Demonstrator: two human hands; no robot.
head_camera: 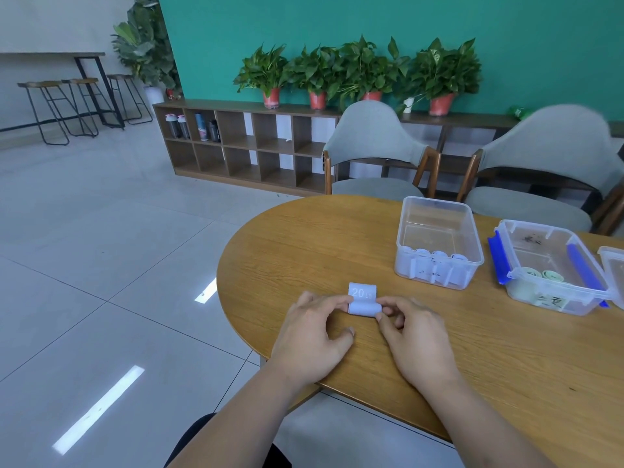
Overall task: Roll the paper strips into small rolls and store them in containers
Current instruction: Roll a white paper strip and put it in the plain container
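Bright, even indoor light. White glare streaks on glossy floor (101,265) left of fingers (329,303). Faint soft shadow under fingers on counter (337,238). Wide-angle bending toward frame edges; chair (557,146) far right beyond fingers slightly smeared.

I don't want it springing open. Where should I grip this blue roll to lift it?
Probably pinch the blue roll across its curved body from above, a finger trapping the loose tail. It lies on its side with that tail flat on the table; gripping its ends would leave the tail free.
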